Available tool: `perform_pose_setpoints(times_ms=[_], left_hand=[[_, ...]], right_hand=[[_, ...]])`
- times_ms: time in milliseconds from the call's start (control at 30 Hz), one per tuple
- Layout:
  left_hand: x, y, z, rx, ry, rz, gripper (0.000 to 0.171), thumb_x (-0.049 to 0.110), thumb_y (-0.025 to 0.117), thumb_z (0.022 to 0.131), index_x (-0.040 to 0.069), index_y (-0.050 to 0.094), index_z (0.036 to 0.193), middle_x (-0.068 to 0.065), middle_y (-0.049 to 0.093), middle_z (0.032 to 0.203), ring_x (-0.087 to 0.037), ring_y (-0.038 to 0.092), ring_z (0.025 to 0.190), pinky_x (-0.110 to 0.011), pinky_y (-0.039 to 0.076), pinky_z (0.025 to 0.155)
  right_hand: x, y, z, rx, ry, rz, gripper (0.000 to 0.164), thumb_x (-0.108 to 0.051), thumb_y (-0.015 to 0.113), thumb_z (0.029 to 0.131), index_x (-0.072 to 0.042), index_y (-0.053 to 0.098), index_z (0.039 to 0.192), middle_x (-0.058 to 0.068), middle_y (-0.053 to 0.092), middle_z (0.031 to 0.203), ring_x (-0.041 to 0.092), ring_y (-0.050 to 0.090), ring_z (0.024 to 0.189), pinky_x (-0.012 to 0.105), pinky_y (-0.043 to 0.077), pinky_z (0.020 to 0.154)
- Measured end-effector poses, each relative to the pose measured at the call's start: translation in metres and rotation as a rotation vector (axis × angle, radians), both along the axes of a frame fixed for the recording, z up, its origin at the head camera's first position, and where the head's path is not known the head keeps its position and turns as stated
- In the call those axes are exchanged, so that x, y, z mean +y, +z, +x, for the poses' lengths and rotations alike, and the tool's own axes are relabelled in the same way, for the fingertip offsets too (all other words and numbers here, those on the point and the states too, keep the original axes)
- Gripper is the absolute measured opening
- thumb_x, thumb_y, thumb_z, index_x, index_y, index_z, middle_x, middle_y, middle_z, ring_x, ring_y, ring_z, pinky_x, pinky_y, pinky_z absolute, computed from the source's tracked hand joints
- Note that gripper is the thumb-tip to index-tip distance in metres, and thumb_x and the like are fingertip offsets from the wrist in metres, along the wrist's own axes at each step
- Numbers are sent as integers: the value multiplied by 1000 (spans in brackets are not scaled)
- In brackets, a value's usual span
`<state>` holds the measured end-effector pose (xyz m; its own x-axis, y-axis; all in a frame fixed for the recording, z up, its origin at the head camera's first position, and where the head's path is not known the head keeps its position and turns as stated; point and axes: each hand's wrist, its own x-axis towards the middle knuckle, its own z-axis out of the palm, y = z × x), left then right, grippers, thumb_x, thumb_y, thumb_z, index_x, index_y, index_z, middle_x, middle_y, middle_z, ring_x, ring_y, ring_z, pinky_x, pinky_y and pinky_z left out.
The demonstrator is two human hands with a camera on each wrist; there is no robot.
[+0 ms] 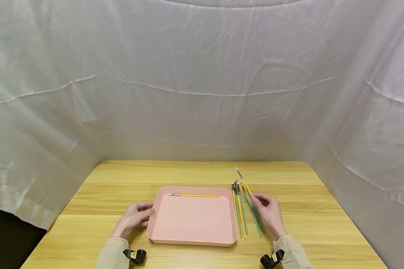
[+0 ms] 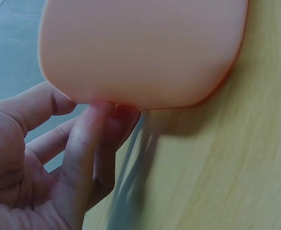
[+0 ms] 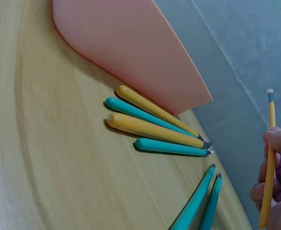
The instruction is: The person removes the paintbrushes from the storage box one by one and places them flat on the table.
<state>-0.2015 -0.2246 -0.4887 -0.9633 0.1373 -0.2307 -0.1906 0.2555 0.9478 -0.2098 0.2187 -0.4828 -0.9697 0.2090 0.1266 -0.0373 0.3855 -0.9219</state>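
A shallow pink tray point(image 1: 193, 224) lies on the table, one yellow paintbrush point(image 1: 202, 195) lengthwise inside near its far wall. At the tray's left side, my left hand point(image 1: 133, 218) pinches the wall, thumb on one side and fingers on the other; the left wrist view shows this grip on the tray point(image 2: 142, 57) up close. My right hand point(image 1: 269, 213) holds another yellow paintbrush point(image 3: 272, 117) by the handle, bristles up and away from me. Just left of that hand, several green paintbrushes point(image 1: 251, 211) and yellow paintbrushes point(image 1: 241, 216) lie beside the tray's right wall.
The light wooden table point(image 1: 323, 228) extends to both sides. Behind it and along the sides hangs a pale grey curtain point(image 1: 205, 119). A small black camera point(image 1: 140, 256) is strapped at the left wrist, another camera point(image 1: 266, 261) at the right.
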Motion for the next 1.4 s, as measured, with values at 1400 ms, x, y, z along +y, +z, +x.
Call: perform_pose_setpoints(times_ms=[1400], left_hand=[[1, -1, -1, 1, 7, 6, 54, 11, 63, 96, -17, 47, 138, -11, 75, 105, -6, 70, 79, -21, 58, 65]], right_hand=[[27, -20, -5, -123, -36, 355, 18, -9, 69, 85, 4, 76, 95, 7, 71, 78, 12, 56, 68, 23, 42, 60]])
